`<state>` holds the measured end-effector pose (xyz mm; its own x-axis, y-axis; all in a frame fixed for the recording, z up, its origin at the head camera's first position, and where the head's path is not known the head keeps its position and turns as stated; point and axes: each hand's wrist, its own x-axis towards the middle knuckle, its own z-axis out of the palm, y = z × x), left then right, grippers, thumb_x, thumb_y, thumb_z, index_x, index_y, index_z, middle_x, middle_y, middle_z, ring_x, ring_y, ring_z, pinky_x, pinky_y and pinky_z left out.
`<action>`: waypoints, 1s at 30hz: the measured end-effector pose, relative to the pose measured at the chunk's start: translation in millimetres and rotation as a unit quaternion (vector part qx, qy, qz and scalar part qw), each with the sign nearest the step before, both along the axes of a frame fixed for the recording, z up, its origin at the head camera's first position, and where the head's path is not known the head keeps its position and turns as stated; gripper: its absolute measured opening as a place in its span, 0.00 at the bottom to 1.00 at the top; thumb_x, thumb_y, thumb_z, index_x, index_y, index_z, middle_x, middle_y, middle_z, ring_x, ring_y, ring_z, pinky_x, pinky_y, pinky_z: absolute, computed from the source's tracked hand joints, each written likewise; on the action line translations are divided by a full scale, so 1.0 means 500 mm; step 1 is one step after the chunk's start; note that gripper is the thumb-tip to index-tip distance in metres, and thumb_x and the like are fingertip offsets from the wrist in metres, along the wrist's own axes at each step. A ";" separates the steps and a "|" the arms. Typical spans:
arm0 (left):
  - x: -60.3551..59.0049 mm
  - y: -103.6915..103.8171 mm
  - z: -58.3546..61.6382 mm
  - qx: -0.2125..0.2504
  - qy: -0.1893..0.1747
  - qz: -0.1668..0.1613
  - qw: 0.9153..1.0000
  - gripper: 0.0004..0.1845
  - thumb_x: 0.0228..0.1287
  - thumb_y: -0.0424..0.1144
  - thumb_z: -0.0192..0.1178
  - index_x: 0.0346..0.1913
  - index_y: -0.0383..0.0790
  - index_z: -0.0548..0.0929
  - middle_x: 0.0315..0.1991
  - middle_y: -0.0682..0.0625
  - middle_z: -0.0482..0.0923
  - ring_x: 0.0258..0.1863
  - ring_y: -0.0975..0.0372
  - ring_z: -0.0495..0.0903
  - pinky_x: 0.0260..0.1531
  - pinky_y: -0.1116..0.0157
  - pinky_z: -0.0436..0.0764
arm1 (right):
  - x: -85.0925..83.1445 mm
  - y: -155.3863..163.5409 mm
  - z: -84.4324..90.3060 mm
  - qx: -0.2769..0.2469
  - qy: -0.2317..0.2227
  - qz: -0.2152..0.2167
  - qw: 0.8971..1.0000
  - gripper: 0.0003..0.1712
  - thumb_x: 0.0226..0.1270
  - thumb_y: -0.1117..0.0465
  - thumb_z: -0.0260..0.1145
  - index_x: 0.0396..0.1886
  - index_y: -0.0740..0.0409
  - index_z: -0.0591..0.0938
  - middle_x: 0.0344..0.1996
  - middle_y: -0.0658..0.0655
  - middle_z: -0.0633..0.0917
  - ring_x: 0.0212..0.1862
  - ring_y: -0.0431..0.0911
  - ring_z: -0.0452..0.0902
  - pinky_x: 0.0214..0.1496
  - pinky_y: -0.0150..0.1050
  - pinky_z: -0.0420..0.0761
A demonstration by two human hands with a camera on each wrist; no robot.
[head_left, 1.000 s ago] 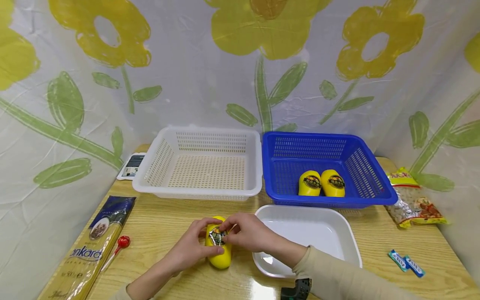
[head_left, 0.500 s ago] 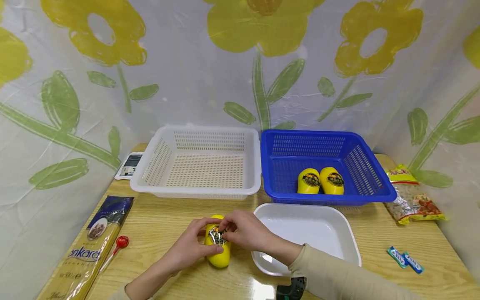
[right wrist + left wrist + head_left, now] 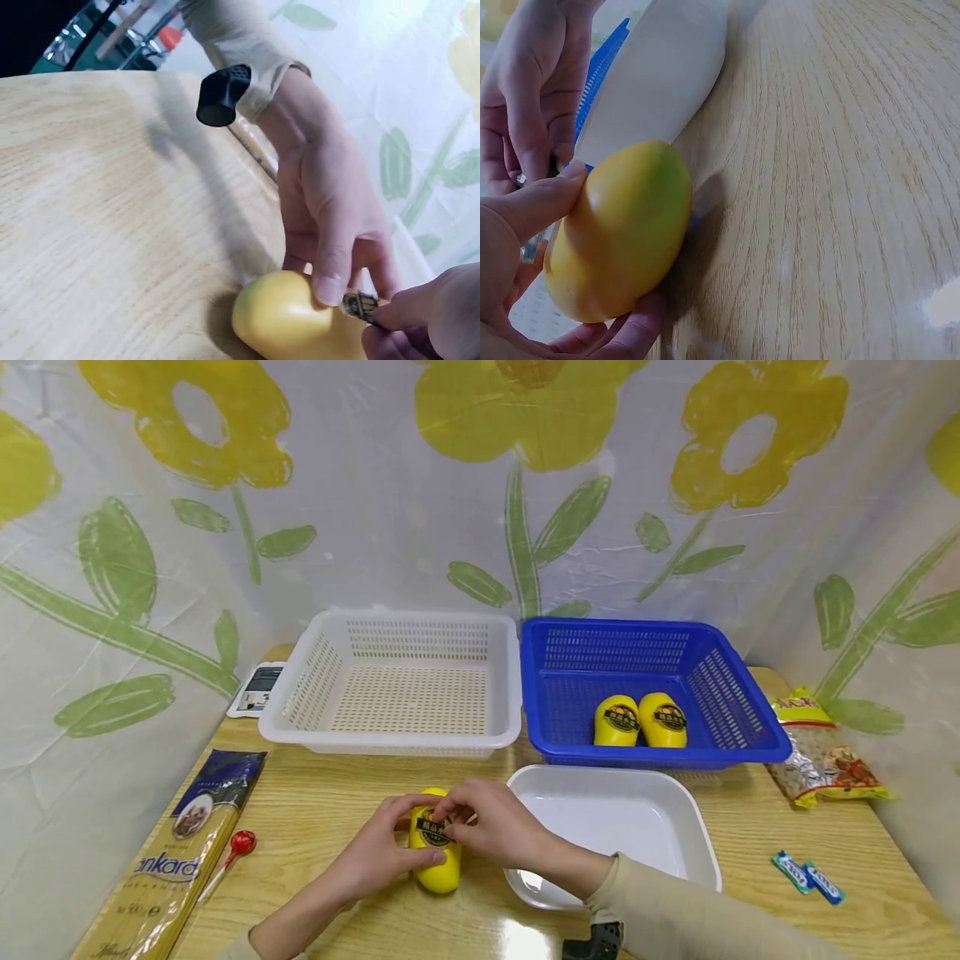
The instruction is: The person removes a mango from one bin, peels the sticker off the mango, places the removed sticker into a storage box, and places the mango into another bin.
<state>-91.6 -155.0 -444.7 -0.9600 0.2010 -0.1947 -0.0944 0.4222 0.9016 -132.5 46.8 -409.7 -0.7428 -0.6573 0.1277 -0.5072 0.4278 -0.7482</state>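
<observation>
A yellow mango [image 3: 437, 878] lies on the table near the front, a dark label sticker [image 3: 432, 832] on its upper face. My left hand [image 3: 384, 845] grips it from the left, thumb on the near side and fingers over the far side. From the right, my right hand [image 3: 495, 828] pinches at the sticker's edge; in the right wrist view the black-and-gold sticker [image 3: 360, 306] meets those fingertips. The left wrist view shows the mango's smooth bare side [image 3: 630, 225], with the sticker mostly hidden. Two similar mangoes [image 3: 617, 727] with stickers rest in the blue basket [image 3: 570, 647].
Behind the hands stands a white basket [image 3: 390, 743], left of the blue one. A white tray [image 3: 705, 852] sits under the right forearm. Pasta [image 3: 168, 864] and a red lollipop [image 3: 242, 842] lie left; small blue-wrapped sweets [image 3: 808, 877] and a snack bag [image 3: 825, 752] lie right.
The sticker's surface, shiny and creased before, now appears flatter with its print readable. My right fingers have shifted slightly over it; the left hand keeps its grip. The view has shifted slightly.
</observation>
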 end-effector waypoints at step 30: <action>-0.003 0.002 0.005 -0.006 -0.010 -0.007 1.000 0.33 0.49 0.42 0.77 0.61 0.53 0.77 0.62 0.40 0.64 0.54 0.48 0.72 0.42 0.59 0.79 | -0.007 0.242 -0.028 -0.015 -0.160 -0.038 0.986 0.13 0.61 0.63 0.71 0.45 0.60 0.85 0.41 0.53 0.86 0.38 0.40 0.79 0.40 0.31 0.77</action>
